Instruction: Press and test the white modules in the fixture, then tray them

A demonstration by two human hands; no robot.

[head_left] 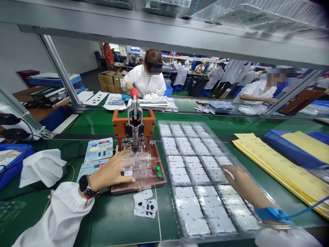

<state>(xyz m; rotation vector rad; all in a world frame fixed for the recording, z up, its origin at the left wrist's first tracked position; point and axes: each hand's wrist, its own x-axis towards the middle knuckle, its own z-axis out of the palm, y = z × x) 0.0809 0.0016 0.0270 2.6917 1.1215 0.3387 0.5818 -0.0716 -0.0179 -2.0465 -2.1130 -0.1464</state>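
Note:
My left hand lies with spread fingers at the clear plastic fixture of a press with an orange frame and a red-knobbed lever. Nothing shows in its grasp. My right hand reaches over a clear tray filled with rows of thin white plates. Its thumb and index finger are apart near a plate in the right column; no held piece shows. Below the press, a few white pieces with black patches lie on the green mat.
Two control boxes stand left of the press, beside cables and a white cloth. Yellow sheets and a blue bin are at the right. A metal shelf beam crosses overhead. People in white sit beyond the bench.

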